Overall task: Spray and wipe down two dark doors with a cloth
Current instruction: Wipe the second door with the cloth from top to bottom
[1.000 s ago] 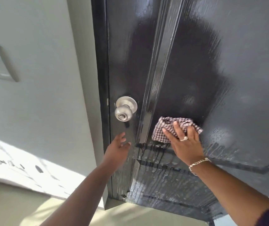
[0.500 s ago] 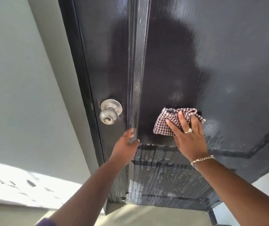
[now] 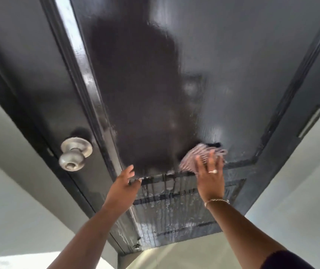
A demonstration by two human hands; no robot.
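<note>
Knob left of checked cloth

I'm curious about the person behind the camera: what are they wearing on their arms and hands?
Both forearms are bare. The right hand wears a ring with a pale stone, and a gold-coloured chain bracelet circles that wrist. A dark sleeve edge shows near the right elbow. The left hand shows no jewellery.
</note>
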